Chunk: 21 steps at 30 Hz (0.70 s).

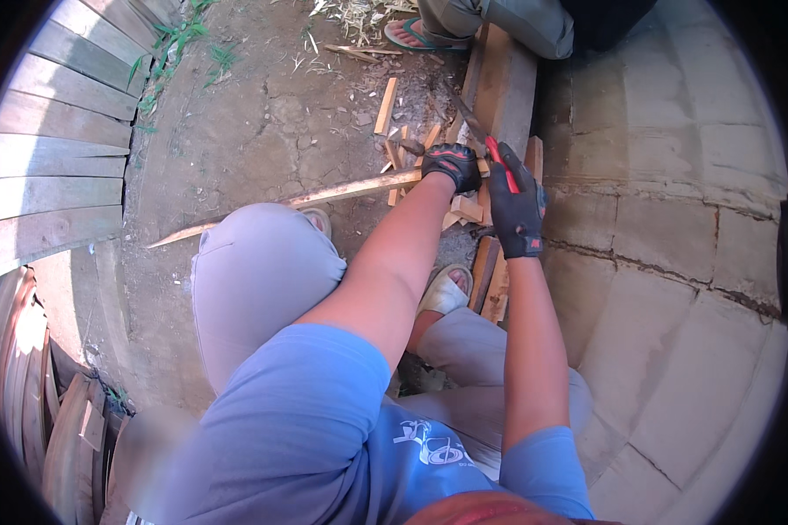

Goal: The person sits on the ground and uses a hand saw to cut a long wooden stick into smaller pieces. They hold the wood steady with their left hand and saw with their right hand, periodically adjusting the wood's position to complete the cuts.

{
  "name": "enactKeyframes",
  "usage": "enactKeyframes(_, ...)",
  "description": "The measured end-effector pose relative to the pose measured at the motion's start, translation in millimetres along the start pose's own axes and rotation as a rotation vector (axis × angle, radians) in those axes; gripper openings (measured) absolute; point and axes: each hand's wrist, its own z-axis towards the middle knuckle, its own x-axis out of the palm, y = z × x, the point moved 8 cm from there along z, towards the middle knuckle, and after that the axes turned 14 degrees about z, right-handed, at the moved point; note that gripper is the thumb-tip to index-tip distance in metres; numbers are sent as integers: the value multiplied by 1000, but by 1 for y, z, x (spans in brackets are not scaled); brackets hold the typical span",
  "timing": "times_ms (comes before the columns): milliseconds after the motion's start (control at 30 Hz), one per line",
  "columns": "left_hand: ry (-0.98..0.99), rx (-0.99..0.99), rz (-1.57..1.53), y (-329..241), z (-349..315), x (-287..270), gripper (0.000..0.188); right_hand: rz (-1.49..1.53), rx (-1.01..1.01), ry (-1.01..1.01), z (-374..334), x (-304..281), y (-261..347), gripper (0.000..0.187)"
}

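My left hand [451,166], in a black glove with red trim, is closed around a long wooden strip [346,189] near its right end. The strip slants down to the left, past my knee. In my right hand [515,208], also gloved in black, is a red-handled hand saw [474,121]. Its narrow dark blade points up and to the left, across the timber beside my left hand; the teeth are too small to make out. Short wood offcuts [467,208] lie between and below my hands.
A long wooden beam [515,92] runs away from me, with another person's sandalled foot [420,35] and trouser legs at its far end. Sawn pieces [385,107] and shavings litter the dirt. A block wall [665,227] stands close on the right; planks [52,162] are at left.
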Motion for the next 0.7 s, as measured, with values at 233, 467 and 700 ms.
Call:
enactKeyframes(233, 13, 11, 54, 5, 3, 5, 47, 174, 82, -45, 0, -4, -15, 36)
enactKeyframes(467, 83, 56, 62, 5, 13, 11, 55, 175, 51, -50, 3, -9, -20, 36)
enactKeyframes(700, 61, 113, 60, 5, 20, 12, 62, 60, 40, 9, -25, -37, -8, 40)
